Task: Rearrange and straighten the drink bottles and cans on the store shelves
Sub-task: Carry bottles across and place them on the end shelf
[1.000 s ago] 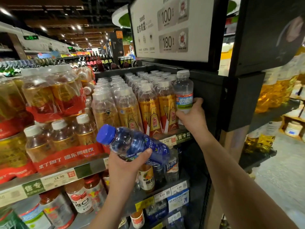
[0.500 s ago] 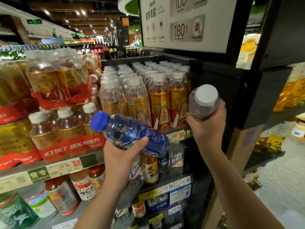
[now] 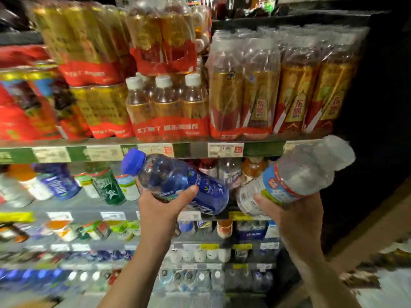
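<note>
Nearest the camera, two bare forearms reach up toward the shelving, each hand carrying a bottle in front of the second shelf row. The left hand (image 3: 163, 204) has its grip wrapped round the lower body of the blue bottle (image 3: 178, 181), thumb across the front; the bottle lies nearly on its side, long axis running from lower right to upper left, blue cap aimed up and left. The right hand (image 3: 293, 212) has its grip closed round the labelled middle of the clear bottle (image 3: 295, 176), which also leans steeply, its long axis rising to the right and the pale cap pointing up and right toward the dark shelf upright. The two bases sit near each other between the hands, apart as far as can be told. To do this step well, I judge each bottle should be turned upright before it goes in, label to the front, and slid base-first into a row of its own kind without knocking neighbours. Behind them runs the shelf edge (image 3: 191, 150) with price tags, and farther back the shrink-wrapped packs of golden drink bottles (image 3: 275, 90) stand upright.
</note>
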### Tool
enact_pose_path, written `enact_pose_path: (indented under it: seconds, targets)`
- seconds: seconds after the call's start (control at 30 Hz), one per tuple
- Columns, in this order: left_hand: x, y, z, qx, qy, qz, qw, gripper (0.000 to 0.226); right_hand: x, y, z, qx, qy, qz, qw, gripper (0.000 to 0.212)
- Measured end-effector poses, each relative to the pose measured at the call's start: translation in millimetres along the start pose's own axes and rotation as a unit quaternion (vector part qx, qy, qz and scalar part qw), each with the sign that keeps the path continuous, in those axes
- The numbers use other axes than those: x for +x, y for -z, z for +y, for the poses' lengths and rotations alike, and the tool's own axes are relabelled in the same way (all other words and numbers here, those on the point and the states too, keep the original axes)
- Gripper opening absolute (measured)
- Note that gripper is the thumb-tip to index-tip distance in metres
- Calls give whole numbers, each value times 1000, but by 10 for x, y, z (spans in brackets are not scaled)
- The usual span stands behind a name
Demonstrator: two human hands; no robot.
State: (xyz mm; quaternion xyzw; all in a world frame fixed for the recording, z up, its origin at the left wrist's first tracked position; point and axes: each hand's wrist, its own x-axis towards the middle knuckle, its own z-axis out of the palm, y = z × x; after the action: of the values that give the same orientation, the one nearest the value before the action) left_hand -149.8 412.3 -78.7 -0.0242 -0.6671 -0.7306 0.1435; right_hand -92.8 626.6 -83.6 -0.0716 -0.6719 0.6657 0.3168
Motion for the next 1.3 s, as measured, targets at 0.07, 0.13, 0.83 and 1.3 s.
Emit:
enact_pose_path:
  seconds: [0.07, 0.13, 0.83, 1.3]
  targets:
    - [-44, 231, -59, 13, 10, 31, 999, 59, -134, -162, 110, -18, -7, -15, 1000, 70]
    - [-76, 470, -89, 14, 15, 65, 998, 61, -259, -315, 186, -31, -10, -19, 999, 67]
    - [101, 3917, -209, 61, 83, 122, 987, 84, -2048, -3059, 440, -90, -72, -141, 983, 57]
    - [1108, 4214, -591, 119, 85, 151, 978, 57, -1751, -4134, 763, -25, -60, -126, 990, 63]
